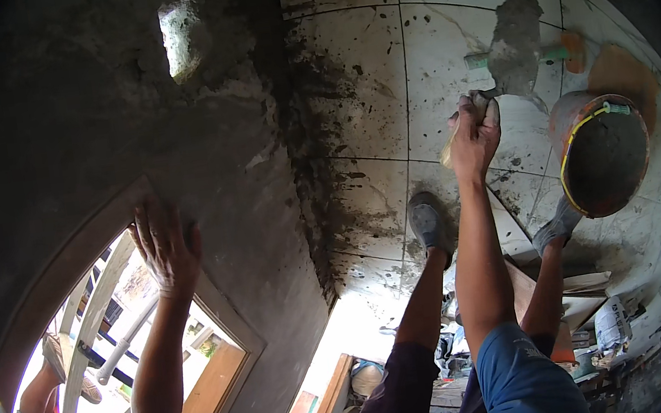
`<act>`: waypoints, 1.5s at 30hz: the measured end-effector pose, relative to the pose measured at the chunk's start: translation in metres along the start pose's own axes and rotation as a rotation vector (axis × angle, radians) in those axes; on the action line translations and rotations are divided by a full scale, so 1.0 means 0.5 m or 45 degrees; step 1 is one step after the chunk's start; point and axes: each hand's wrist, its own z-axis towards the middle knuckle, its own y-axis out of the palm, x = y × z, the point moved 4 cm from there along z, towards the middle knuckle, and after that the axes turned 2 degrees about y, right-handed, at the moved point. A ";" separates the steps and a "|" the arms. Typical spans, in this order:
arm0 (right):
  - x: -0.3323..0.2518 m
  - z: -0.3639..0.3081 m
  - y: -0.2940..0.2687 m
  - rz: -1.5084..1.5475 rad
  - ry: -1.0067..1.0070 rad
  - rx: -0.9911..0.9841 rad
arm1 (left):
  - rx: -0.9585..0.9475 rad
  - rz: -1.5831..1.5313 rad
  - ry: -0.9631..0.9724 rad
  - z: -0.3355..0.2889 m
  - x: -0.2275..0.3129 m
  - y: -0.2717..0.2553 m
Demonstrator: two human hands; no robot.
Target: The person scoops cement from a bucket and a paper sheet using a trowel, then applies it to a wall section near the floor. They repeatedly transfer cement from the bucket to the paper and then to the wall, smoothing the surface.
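My left hand (164, 252) lies flat with stretched fingers at the upper corner of an opening's frame (224, 310) in the grey plastered wall (220, 179). My right hand (475, 137) is closed round the handle of a trowel (515, 43). Its pointed blade looks coated with wet grey mortar and is held out over the tiled floor. Behind the blade lies a tool with green and orange parts (573, 53), partly hidden. Right of the trowel stands a bucket (605, 156) with a yellow handle and grey contents.
White floor tiles (370, 127) are spattered with mortar along the wall's foot. A small hole (180, 39) pierces the wall. My shoes (429, 223) are on the tiles. Boards and rubble (588, 290) lie at the lower right. Through the opening, another person's leg (38, 391) shows beside curved bars (84, 352).
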 end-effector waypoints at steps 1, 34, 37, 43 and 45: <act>0.012 0.008 0.022 -0.167 -0.274 0.232 | 0.003 0.003 0.003 0.004 0.005 0.002; -0.350 0.056 -0.744 -2.779 -0.009 -0.808 | 0.323 -0.018 0.166 0.020 0.008 0.023; -0.307 0.049 -0.722 -2.531 0.089 -1.009 | 0.308 -0.003 0.157 0.017 0.008 0.022; -0.328 0.044 -0.891 -2.090 0.154 -0.759 | 0.291 0.004 0.161 0.024 0.011 0.018; -0.321 0.048 -0.912 -2.011 0.367 -0.769 | 0.289 0.004 0.156 0.028 0.010 0.018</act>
